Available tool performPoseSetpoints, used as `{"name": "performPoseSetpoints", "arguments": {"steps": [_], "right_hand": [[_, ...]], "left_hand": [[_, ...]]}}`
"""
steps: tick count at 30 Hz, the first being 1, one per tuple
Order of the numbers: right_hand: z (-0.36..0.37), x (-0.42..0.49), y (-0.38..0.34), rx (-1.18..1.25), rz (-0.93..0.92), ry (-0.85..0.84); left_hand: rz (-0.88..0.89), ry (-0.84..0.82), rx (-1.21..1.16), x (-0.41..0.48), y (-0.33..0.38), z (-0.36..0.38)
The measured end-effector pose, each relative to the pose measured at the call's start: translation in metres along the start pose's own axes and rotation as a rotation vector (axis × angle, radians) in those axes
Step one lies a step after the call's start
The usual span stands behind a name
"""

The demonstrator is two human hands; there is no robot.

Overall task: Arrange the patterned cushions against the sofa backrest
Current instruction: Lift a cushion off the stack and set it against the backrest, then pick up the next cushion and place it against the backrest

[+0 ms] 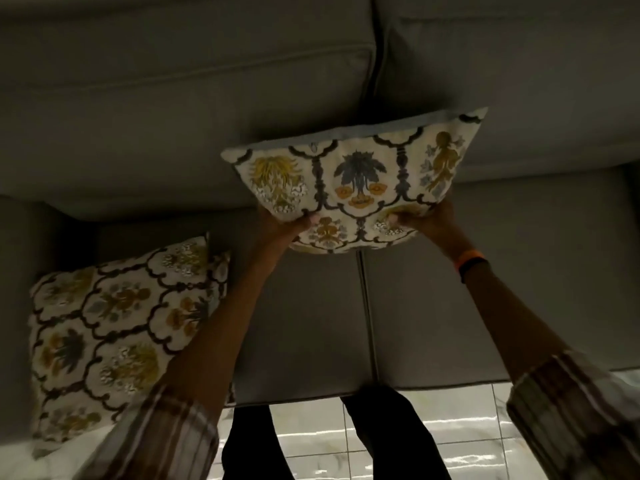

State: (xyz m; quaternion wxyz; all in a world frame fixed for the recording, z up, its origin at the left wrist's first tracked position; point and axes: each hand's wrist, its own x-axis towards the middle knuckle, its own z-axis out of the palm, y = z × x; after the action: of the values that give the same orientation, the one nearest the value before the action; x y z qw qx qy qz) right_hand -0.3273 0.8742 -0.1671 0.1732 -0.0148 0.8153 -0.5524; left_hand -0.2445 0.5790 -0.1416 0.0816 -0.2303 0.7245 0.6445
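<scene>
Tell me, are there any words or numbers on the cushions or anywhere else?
None: no words, numbers or labels can be read.
The held cushion and the cushion lying on the seat show only flower patterns.
The orange wristband shows no writing that I can make out.

Domestic living room, dimly lit. Evidence: a grey upholstered sofa point(173, 109) with backrest at 12 o'clock, two floral patterned cushions point(349, 181) at centre and 8 o'clock, and glossy marble-look floor tiles point(460, 431) at 5 o'clock.
</scene>
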Motion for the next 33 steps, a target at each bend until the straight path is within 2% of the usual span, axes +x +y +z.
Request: {"name": "performPoseSetpoints", "arguments": {"steps": [4, 8, 11, 12, 14, 16, 19, 24, 29, 31, 33], "right_hand": [[-0.003, 0.008, 0.025, -0.006, 0.079, -0.071], [-0.004, 0.0, 0.04, 0.013, 0.126, 0.066], [0.016, -0.018, 0.041, 0.036, 0.307, 0.196], [0.026, -0.027, 0.038, 0.04, 0.39, 0.238], [0.057, -0.049, 0.032, 0.038, 0.498, 0.27], [0.095, -0.069, 0.029, 0.033, 0.557, 0.179], [0.174, -0.094, 0.009, -0.004, 0.59, -0.075], [0.311, -0.131, -0.049, 0.016, 0.536, -0.248], [0.423, -0.152, -0.097, 0.246, 0.655, -0.295], [0.45, -0.157, -0.107, 0.257, 0.659, -0.304], [0.468, -0.162, -0.112, 0.193, 0.631, -0.338]], "left_hand": [[-0.089, -0.014, -0.001, 0.02, -0.009, 0.016], [-0.025, -0.007, 0.001, 0.021, -0.023, 0.021], [-0.063, 0.038, 0.03, 0.022, -0.038, 0.011], [-0.134, 0.027, 0.071, 0.02, -0.042, 0.006], [-0.24, 0.061, 0.328, 0.007, -0.049, -0.006], [-0.179, 0.106, 0.516, -0.015, -0.051, -0.026], [-0.071, 0.14, 0.764, -0.05, -0.068, -0.084], [-0.129, 0.181, 0.97, -0.089, -0.114, -0.212], [-0.272, 0.383, 0.828, -0.121, -0.155, -0.344], [-0.385, 0.429, 0.74, -0.133, -0.171, -0.381], [-0.549, 0.476, 0.549, -0.141, -0.188, -0.411]]}}
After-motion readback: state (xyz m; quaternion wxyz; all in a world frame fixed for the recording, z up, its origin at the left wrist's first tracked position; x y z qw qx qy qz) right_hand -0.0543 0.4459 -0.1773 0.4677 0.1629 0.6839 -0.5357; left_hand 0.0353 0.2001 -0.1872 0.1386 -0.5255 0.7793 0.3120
